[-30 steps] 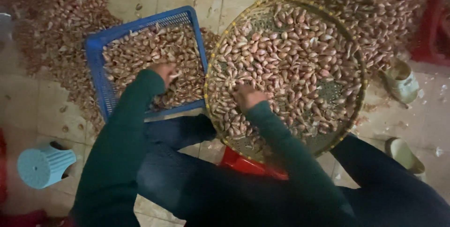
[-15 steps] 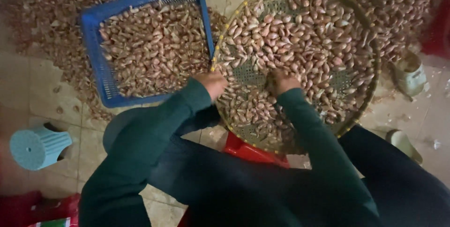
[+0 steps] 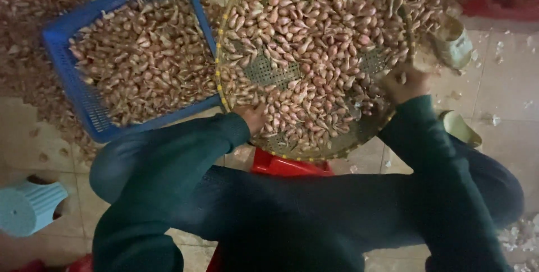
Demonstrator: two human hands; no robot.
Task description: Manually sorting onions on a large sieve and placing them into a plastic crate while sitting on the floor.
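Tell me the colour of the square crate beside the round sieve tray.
Blue, the crate, seen in the head view.

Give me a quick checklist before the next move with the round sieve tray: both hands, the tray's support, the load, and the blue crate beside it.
1. Left hand on the near rim of the round sieve tray, fingers among the shallots: ok.
2. Right hand at the tray's right edge: ok; whether it actually grips the rim: cannot tell.
3. Tray support: a red stool shows under the near edge; whether the tray rests on it: cannot tell.
4. Load inside the rim: ok on the near side; the far edge is out of view: cannot tell.
5. Blue crate to the left, already heaped with shallots, room for more: not ok.
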